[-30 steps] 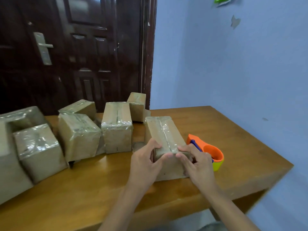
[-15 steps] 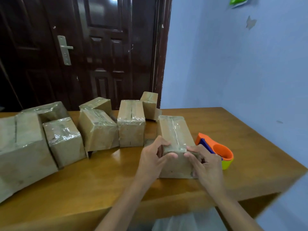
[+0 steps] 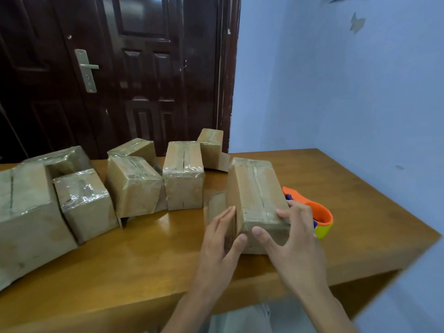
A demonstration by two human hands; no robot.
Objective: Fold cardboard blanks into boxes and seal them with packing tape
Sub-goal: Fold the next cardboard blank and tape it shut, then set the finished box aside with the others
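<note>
Two bare hands work the near end of a brown cardboard box wrapped in clear packing tape [image 3: 254,188], which stands on the near right part of the glossy wooden table [image 3: 149,251], just left of an orange and yellow tape dispenser [image 3: 320,217]. The left hand [image 3: 219,246] lies against the box's left side with fingers straight and together, thumb tip on the near face. The right hand [image 3: 292,239] is spread over the near right corner, fingers resting on the top edge and thumb pressed to the near face; neither hand curls round anything.

From where I stand this looks like smoothing the tape down over the end. To do it well, I'd say keep the left hand braced so the box cannot slide, and rub the right thumb outward from the centre seam toward the corners, chasing wrinkles out and pressing the tape ends flat on the side walls.

Several other taped brown boxes [image 3: 182,176] crowd the far left of the table, some leaning on each other, in front of a dark wooden door [image 3: 149,75].
</note>
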